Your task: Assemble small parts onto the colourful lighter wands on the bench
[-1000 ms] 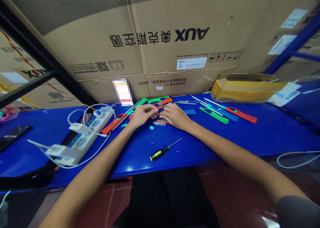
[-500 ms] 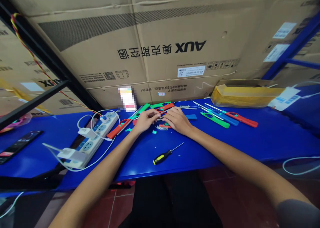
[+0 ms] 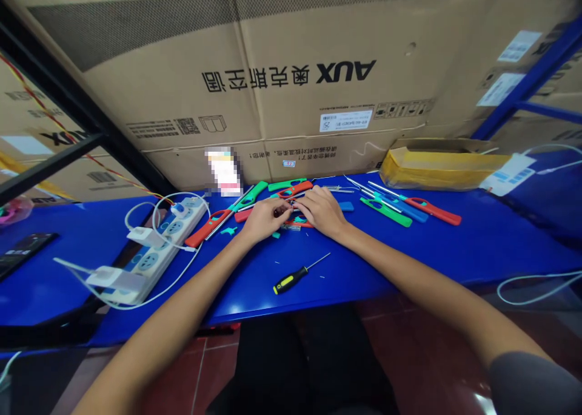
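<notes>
My left hand [image 3: 266,219] pinches a small dark part [image 3: 277,212] between its fingertips, and the part is too small to identify. My right hand [image 3: 321,212] curls close beside it, its fingers partly hiding a red-and-teal lighter body [image 3: 300,224]. Long-nosed utility lighters lie around them: a red one [image 3: 209,228] and a green one [image 3: 252,195] to the left, and red [image 3: 434,211], green [image 3: 386,212] and blue [image 3: 411,213] ones to the right. A small teal piece [image 3: 276,235] lies just below my left hand.
A yellow-handled screwdriver [image 3: 295,280] lies on the blue table [image 3: 364,269] near its front edge. A white power strip [image 3: 168,245] with chargers and cables stands to the left, beyond it a phone [image 3: 22,248]. A yellow-lined box [image 3: 439,169] stands against large cardboard cartons [image 3: 291,57].
My hands have come closer together around the small part. The view has shifted slightly, and the objects on the table appear not to have moved.
</notes>
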Demonstrator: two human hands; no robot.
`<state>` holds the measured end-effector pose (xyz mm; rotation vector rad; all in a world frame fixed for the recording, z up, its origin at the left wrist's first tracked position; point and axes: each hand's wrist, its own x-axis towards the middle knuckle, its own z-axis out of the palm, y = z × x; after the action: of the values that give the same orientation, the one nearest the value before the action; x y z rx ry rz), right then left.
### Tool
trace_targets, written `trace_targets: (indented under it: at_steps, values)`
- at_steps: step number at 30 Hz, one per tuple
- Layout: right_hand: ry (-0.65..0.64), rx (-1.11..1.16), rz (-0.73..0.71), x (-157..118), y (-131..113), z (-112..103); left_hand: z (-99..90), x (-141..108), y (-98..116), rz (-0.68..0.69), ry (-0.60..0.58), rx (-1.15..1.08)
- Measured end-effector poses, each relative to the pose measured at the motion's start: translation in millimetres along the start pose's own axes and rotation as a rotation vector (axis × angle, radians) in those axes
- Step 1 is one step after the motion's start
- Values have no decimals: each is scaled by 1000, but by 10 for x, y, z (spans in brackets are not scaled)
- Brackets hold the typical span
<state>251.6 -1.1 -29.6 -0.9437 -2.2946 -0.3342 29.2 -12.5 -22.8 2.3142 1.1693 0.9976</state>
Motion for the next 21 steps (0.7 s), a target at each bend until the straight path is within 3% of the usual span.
trace_targets:
  at_steps: [6,10,15,21]
  values:
    - [-17,-45,-74,7,-7,1,-85,-6,111,118,52,239]
    - [-20,-21,-118,33,-12,1,-165,6,85,164,29,208]
    - [-18,48,-220,61,-47,-76,-238,26,89,85,47,-3]
    - [35,73,-296,70,-112,-169,-234,46,70,-201,-45,-516]
